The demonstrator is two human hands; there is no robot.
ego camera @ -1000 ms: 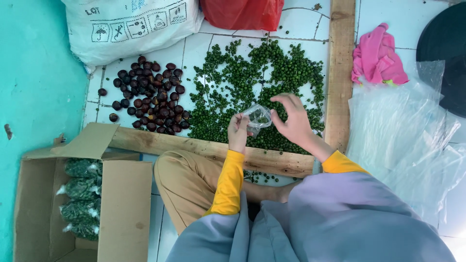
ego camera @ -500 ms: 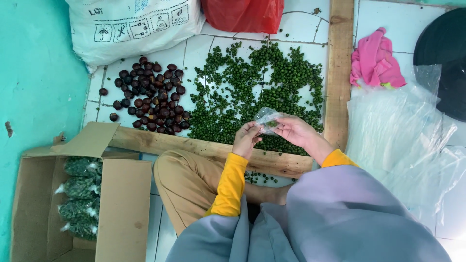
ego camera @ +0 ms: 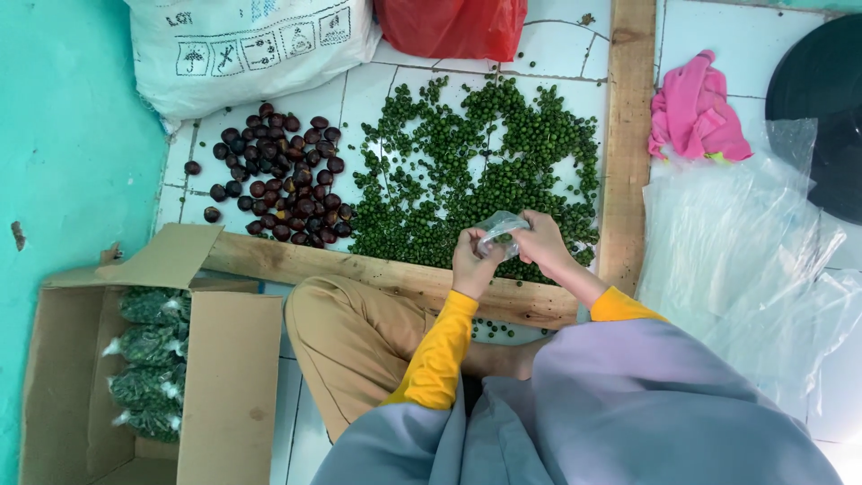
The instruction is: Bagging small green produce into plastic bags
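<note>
Both my hands are up over the near edge of the green pile, and between them I hold a small clear bag point(ego camera: 499, 229). My left hand point(ego camera: 471, 262) pinches the bag's left side with the fingers curled in on the plastic; my right hand point(ego camera: 541, 242) closes on its right side, the fingers wrapped over the crumpled top. A few green bits show through the plastic. The bag hangs just above the wooden plank point(ego camera: 395, 274) that runs across in front of my knees, and it touches nothing but my fingers. Beyond the plank the small green berries point(ego camera: 467, 171) lie spread over the white tiled floor point(ego camera: 561, 45), and to their left sits a looser heap of dark brown nuts point(ego camera: 283, 184), the two heaps near each other but apart. A second plank point(ego camera: 628, 135) stands on the right of the berries, meeting the first one at the corner by my right wrist. Past it lies a pink cloth point(ego camera: 696, 112), and nearer me a pile of clear plastic bags point(ego camera: 745, 260). At the top a white sack point(ego camera: 251, 49) and a red bag point(ego camera: 449, 25) rest against the tiles. By my left knee an open cardboard box point(ego camera: 229, 386) holds filled packets point(ego camera: 148, 359) of green berries, stacked one upon another.
</note>
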